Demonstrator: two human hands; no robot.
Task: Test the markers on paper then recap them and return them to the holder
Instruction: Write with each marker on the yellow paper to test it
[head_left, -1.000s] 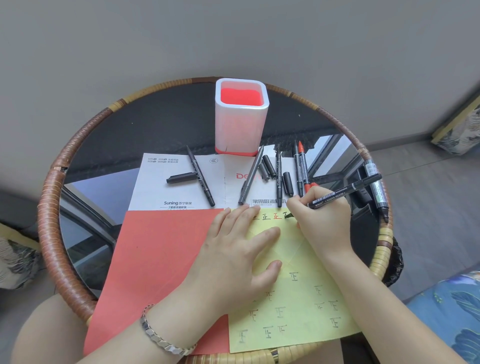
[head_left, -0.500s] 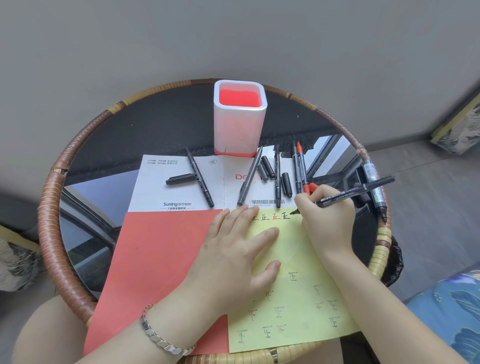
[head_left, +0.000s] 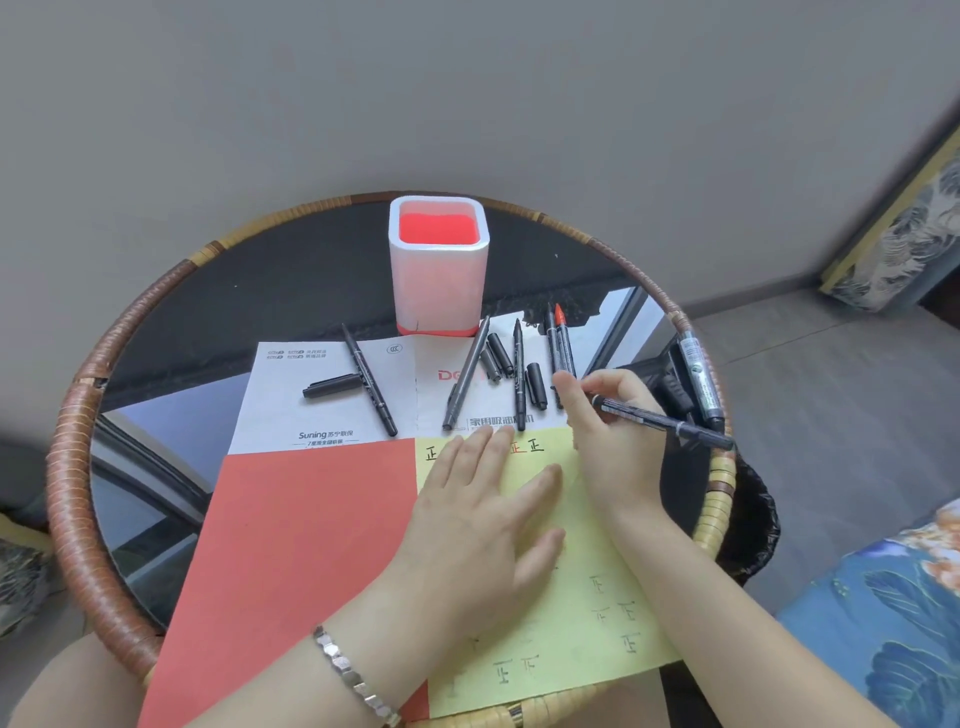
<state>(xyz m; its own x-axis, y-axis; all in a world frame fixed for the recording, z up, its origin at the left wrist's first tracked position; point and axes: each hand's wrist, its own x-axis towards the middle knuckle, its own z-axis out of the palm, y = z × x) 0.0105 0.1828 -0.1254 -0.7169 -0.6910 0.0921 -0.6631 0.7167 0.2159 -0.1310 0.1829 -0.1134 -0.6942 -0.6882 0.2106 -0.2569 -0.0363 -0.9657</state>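
On a round glass tabletop (head_left: 218, 312) with a woven rattan rim, a person's right hand (head_left: 610, 441) closes its grip on a black marker (head_left: 665, 422), the barrel slanting out toward the right edge and the hand raised just past the upper right corner of a yellow sheet of paper (head_left: 582, 613). Which way the tip faces cannot be told. The left hand (head_left: 478, 525) lies flat on that sheet with fingers spread, its grip released — holding nothing, a metal bracelet (head_left: 353, 675) at the wrist. Small written characters run along the sheet's top edge, one in red, with more scattered lower down. A red sheet (head_left: 291, 561) lies just beside the yellow one on the left, and a white printed sheet (head_left: 291, 410) sits beyond both. Across the white sheet lie several loose black markers (head_left: 370, 380) and separate caps (head_left: 332, 387); a red-tipped marker (head_left: 563, 340) rests uncapped near the right hand. Another marker (head_left: 701, 382) lies by the tabletop's right rim. A white holder (head_left: 439, 291) with a red interior stands upright at the far side of the tabletop — no markers visible in it.
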